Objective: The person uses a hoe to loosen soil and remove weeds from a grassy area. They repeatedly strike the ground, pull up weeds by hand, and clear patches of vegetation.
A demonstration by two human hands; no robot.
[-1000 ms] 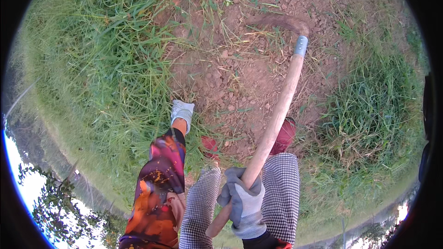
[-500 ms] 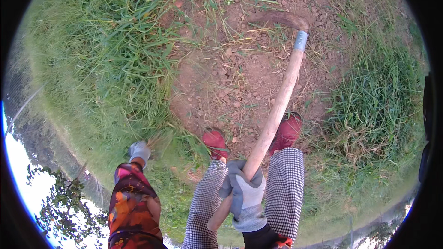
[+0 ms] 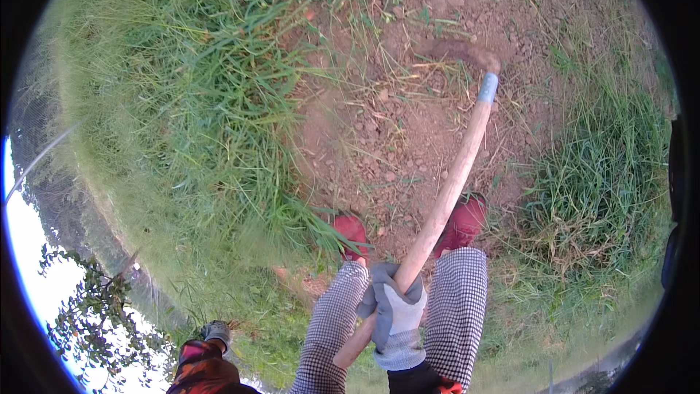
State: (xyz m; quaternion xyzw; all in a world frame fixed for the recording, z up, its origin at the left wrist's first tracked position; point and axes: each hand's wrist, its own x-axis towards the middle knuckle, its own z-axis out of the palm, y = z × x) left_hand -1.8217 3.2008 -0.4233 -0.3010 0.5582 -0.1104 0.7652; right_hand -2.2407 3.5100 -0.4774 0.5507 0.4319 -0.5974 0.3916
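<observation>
A long-handled sickle (image 3: 461,168) slants across the middle, its wooden handle running up from my right hand. A pale blue riveted collar joins the handle to a rusty brown curved blade, which lies over the bare soil and points left. In its grey and white glove, my right hand (image 3: 399,310) is closed around the handle's lower part, between my knees. Low on the left, my left hand (image 3: 217,332), also gloved, is held out beside my leg. A few dry strands of a grass tuft (image 3: 235,325) stick out of its closed fingers, which are partly hidden.
Tall green grass (image 3: 219,117) covers the left side up to the edge of the dug soil (image 3: 379,153). A grass clump (image 3: 583,211) grows at the right. My red shoes (image 3: 351,236) stand on the soil. Tree leaves (image 3: 95,321) show at the lower left rim.
My left hand has moved down and back, closer to the lower edge. The sickle and my right hand have shifted slightly right and down in the picture, along with the ground.
</observation>
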